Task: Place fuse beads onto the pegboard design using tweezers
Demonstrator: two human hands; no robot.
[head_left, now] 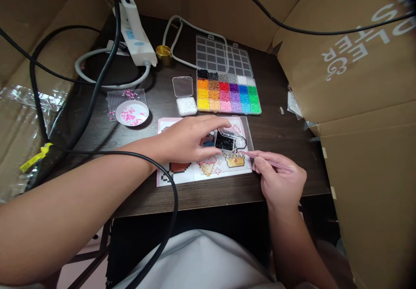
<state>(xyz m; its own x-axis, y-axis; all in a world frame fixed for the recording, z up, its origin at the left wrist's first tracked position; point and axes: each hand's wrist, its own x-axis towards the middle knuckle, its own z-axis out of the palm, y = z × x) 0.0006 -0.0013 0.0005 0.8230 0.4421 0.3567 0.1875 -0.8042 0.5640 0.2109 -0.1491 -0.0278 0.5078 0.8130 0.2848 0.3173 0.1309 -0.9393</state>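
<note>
My left hand [195,139] grips a small clear box of black beads [225,141], its lid tipped open, over the pattern sheet. In my right hand [281,176] is a pair of pink tweezers [269,160], held like a pen, with the tips just right of the box. A row of black beads curves near those tips on a clear pegboard [249,144]. Under the pegboard lies the printed pattern sheet [182,178], which shows a yellow crown and other pixel pictures. My left hand and the box cover part of the sheet.
Behind the sheet stands an open sorting case [227,96] of coloured beads, beside a small box of white beads [186,106]. To the left, a white dish [132,122] of pink beads rests on another pegboard [113,100]. Further back are a power strip [136,33] and a gold cup [163,56]. A black cable [172,189] crosses my left arm.
</note>
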